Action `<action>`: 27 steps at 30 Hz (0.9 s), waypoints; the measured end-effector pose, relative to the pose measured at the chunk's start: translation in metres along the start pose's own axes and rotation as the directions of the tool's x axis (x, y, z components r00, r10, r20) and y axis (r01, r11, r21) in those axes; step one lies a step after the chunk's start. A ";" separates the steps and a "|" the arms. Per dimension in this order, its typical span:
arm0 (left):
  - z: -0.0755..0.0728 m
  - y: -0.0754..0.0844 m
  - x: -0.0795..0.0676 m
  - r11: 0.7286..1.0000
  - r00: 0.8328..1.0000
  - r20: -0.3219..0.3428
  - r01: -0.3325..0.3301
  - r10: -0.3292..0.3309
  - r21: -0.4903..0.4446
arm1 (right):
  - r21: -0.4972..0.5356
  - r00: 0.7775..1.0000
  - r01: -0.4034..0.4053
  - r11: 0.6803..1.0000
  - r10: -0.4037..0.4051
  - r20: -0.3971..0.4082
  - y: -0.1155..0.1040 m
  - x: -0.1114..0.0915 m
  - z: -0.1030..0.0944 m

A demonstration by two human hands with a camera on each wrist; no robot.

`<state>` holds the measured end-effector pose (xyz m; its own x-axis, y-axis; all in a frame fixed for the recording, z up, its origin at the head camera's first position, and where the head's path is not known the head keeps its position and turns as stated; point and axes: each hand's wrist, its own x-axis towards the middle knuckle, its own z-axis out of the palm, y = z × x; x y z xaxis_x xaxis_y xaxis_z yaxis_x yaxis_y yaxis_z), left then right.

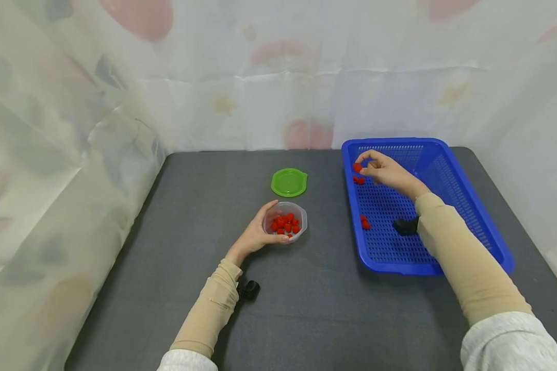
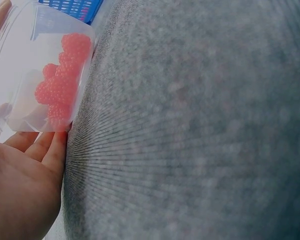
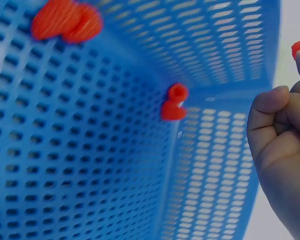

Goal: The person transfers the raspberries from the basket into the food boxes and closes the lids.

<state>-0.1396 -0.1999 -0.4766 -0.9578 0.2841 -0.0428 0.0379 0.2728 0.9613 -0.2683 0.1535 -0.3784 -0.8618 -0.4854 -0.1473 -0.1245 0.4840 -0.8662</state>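
Note:
My left hand (image 1: 256, 231) grips a clear plastic container (image 1: 301, 211) on the table, thumb on the near side and fingers around the far side. Several red raspberries (image 2: 65, 85) lie in the container. Over the left part of a blue basket (image 1: 427, 270), my right hand (image 1: 384, 171) pinches one raspberry (image 1: 357, 167) between thumb and fingertip; its other fingers are curled. Below it on the basket floor are more raspberries (image 1: 359, 180), by the far left corner. Others (image 1: 365, 222) lie along the basket's left side, and both groups also show in the right wrist view.
A green lid (image 1: 289, 182) lies flat on the dark grey table (image 1: 306, 319), just beyond the container. Patterned white sheeting (image 1: 269, 103) hangs behind and at both sides. Black wrist devices (image 1: 249, 290) are worn on both arms.

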 end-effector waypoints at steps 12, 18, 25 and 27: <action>-0.002 0.001 0.000 1.000 1.000 -0.001 0.006 -0.006 0.006 | -0.002 0.988 0.134 0.991 -0.133 0.084 -0.048 0.007 0.019; -0.003 0.017 -0.005 1.000 1.000 0.016 0.004 -0.004 -0.019 | 0.010 0.974 0.177 0.984 -0.176 0.141 -0.070 0.015 0.038; -0.003 0.031 -0.009 1.000 0.999 0.023 0.026 -0.026 0.004 | 0.025 0.950 0.226 0.974 -0.226 0.213 -0.087 0.026 0.063; -0.003 0.031 -0.009 1.000 0.999 0.023 0.025 -0.025 0.002 | 0.029 0.940 0.240 0.970 -0.240 0.243 -0.089 0.028 0.070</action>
<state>-0.1309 -0.1965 -0.4458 -0.9516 0.2985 -0.0735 0.0144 0.2821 0.9593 -0.2471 0.0458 -0.3394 -0.6604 -0.7494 -0.0469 -0.3139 0.3322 -0.8894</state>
